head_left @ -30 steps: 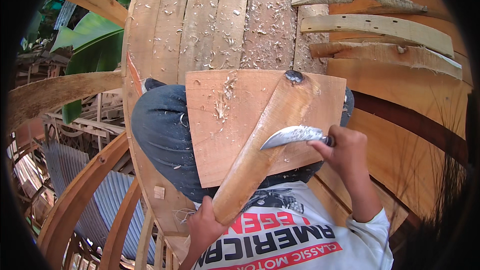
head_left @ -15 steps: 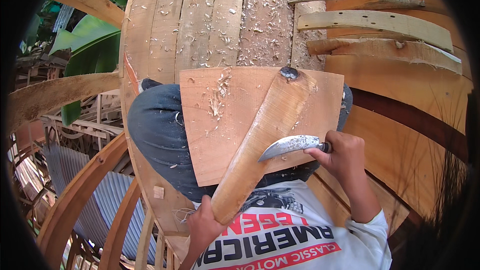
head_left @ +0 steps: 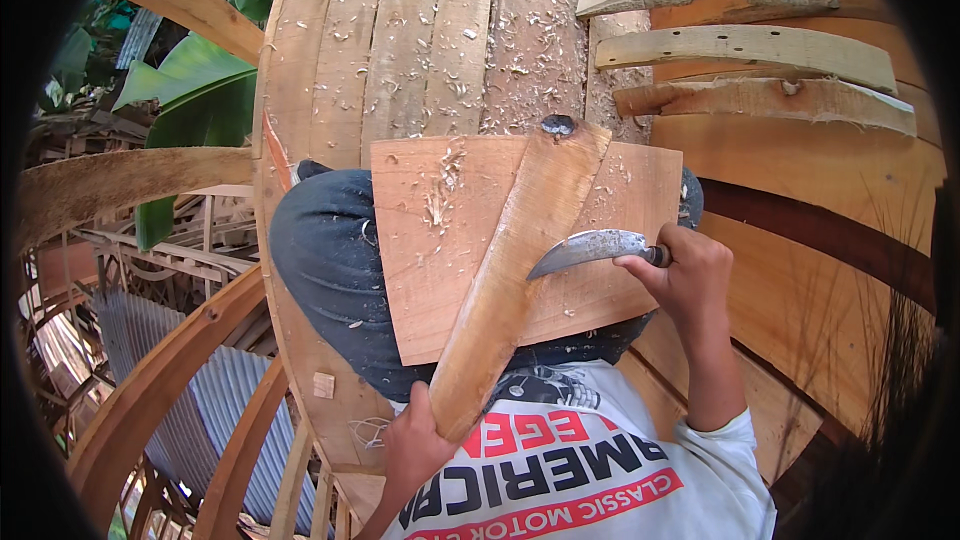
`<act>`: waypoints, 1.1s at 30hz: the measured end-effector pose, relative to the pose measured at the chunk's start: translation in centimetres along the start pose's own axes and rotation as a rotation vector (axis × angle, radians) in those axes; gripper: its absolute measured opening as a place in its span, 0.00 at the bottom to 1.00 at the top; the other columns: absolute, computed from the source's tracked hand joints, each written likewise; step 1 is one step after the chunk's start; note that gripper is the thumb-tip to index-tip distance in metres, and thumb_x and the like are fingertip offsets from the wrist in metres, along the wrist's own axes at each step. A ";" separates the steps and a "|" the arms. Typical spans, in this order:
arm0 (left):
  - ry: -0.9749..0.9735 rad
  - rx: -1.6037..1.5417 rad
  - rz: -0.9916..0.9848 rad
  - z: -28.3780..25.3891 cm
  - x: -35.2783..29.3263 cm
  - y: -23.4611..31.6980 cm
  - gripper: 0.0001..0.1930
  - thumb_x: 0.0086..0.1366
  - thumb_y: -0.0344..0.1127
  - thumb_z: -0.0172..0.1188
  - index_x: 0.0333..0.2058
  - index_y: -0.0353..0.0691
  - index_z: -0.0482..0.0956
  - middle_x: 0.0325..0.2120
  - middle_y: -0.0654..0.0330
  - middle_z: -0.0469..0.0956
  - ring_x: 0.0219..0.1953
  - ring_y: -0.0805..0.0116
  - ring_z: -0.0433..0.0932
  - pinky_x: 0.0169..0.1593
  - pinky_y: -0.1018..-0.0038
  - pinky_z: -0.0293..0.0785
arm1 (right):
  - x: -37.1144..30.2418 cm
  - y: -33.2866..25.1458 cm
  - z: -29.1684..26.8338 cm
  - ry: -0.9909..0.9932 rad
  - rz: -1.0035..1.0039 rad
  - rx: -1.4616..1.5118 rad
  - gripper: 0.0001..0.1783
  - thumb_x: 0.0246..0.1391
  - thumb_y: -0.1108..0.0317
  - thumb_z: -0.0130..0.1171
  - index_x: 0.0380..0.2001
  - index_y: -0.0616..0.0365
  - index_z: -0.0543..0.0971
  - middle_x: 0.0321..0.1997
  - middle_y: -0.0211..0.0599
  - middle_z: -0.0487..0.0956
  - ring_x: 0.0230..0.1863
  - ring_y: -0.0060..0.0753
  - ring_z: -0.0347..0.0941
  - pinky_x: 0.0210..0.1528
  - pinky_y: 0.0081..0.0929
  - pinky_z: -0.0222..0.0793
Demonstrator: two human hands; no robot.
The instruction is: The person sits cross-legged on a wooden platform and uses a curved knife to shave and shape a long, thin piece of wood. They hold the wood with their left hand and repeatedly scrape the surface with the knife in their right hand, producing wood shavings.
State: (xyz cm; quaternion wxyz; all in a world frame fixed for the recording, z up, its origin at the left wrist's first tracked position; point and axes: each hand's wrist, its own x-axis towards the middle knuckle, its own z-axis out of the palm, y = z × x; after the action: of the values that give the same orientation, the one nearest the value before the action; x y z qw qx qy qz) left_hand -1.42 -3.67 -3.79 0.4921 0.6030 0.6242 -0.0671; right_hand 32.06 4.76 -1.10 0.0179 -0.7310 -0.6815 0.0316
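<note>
Knife (head_left: 590,248) lower now — shavings (head_left: 440,202) around.

Your long wooden stave (head_left: 515,270) is pale brown and smooth-faced, lying slanted across the flat board (head_left: 440,240) on your lap, its dark knotted upper end pointing away from you and its narrower lower end toward your body. Your curved knife (head_left: 590,248) has a grey, sickle-shaped blade flecked with shavings, its tip resting against the stave's right edge about midway along. The square board beneath is reddish-tan, strewn with pale curls of wood.
</note>
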 end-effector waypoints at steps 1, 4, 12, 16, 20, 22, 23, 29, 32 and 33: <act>0.003 0.003 -0.006 0.1 0.1 0.0 0.35 0.47 0.60 0.72 0.37 0.40 0.64 0.23 0.47 0.78 0.27 0.45 0.80 0.29 0.56 0.73 | 0.0 0.1 0.3 0.020 0.002 0.018 0.36 0.40 0.34 0.67 0.11 0.58 0.69 0.10 0.37 0.67 0.13 0.39 0.68 0.17 0.30 0.62; 0.024 -0.051 -0.003 0.4 -0.4 -1.0 0.35 0.47 0.61 0.71 0.37 0.39 0.64 0.22 0.46 0.78 0.28 0.43 0.80 0.29 0.55 0.73 | 1.1 3.0 0.8 0.127 0.395 -0.162 0.35 0.45 0.38 0.66 0.13 0.62 0.71 0.10 0.41 0.67 0.13 0.42 0.68 0.17 0.32 0.61; -0.016 -0.022 -0.003 0.5 0.3 -0.5 0.35 0.47 0.61 0.71 0.37 0.39 0.64 0.23 0.45 0.78 0.28 0.43 0.80 0.29 0.56 0.73 | -1.2 -2.1 -3.4 -0.150 0.165 0.206 0.28 0.46 0.46 0.69 0.15 0.61 0.75 0.11 0.42 0.70 0.14 0.44 0.70 0.18 0.34 0.63; -0.010 -0.027 -0.040 0.1 -0.4 0.1 0.35 0.46 0.59 0.73 0.37 0.39 0.64 0.25 0.46 0.79 0.29 0.43 0.80 0.30 0.56 0.73 | -2.6 -4.4 -1.8 -0.284 0.139 0.332 0.27 0.45 0.45 0.69 0.15 0.59 0.73 0.12 0.40 0.71 0.14 0.42 0.71 0.18 0.33 0.64; 0.004 0.010 -0.050 -0.4 -0.6 0.5 0.35 0.46 0.58 0.73 0.37 0.39 0.64 0.24 0.46 0.78 0.29 0.43 0.80 0.30 0.56 0.73 | -2.1 -3.6 -1.6 -0.251 0.193 0.214 0.28 0.46 0.45 0.68 0.15 0.59 0.73 0.13 0.39 0.72 0.14 0.42 0.71 0.18 0.34 0.64; 0.009 0.005 -0.056 -0.4 -0.8 0.7 0.35 0.46 0.58 0.73 0.37 0.39 0.64 0.24 0.46 0.78 0.28 0.44 0.80 0.30 0.56 0.73 | -1.9 -2.9 -1.7 -0.214 0.274 0.180 0.27 0.47 0.46 0.68 0.15 0.59 0.73 0.13 0.40 0.72 0.15 0.43 0.71 0.19 0.35 0.64; 0.010 0.003 -0.057 -0.5 -0.8 0.8 0.35 0.46 0.58 0.74 0.36 0.39 0.64 0.24 0.46 0.78 0.28 0.44 0.80 0.30 0.57 0.74 | -1.6 -2.4 -2.0 -0.219 0.312 0.158 0.27 0.47 0.46 0.67 0.15 0.60 0.73 0.13 0.40 0.72 0.15 0.44 0.71 0.19 0.35 0.64; 0.021 -0.009 -0.055 -0.8 -0.4 1.4 0.34 0.45 0.58 0.74 0.35 0.39 0.65 0.23 0.47 0.79 0.28 0.44 0.80 0.30 0.57 0.74 | -2.6 -3.2 -1.9 -0.448 0.218 0.489 0.24 0.50 0.49 0.66 0.22 0.61 0.76 0.13 0.44 0.72 0.17 0.48 0.72 0.21 0.36 0.64; 0.055 -0.064 -0.039 -1.1 -0.2 1.7 0.33 0.45 0.57 0.74 0.34 0.39 0.66 0.23 0.47 0.79 0.28 0.44 0.81 0.31 0.58 0.75 | -2.8 -3.1 -2.0 -0.703 0.172 0.776 0.18 0.53 0.56 0.64 0.32 0.63 0.76 0.17 0.44 0.74 0.20 0.43 0.73 0.25 0.32 0.67; 0.076 -0.084 -0.028 -1.3 -0.1 1.8 0.32 0.45 0.57 0.74 0.34 0.39 0.66 0.23 0.46 0.79 0.29 0.44 0.81 0.31 0.58 0.75 | -2.8 -2.9 -2.0 -0.779 0.192 0.870 0.17 0.54 0.58 0.64 0.34 0.63 0.76 0.19 0.43 0.75 0.22 0.39 0.74 0.27 0.30 0.67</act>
State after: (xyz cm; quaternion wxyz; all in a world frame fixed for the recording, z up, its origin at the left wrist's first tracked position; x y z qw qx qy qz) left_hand -0.68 -2.39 -2.19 0.4919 0.5753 0.6530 -0.0248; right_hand 29.13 2.19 1.20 0.0615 -0.6494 -0.4932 0.5756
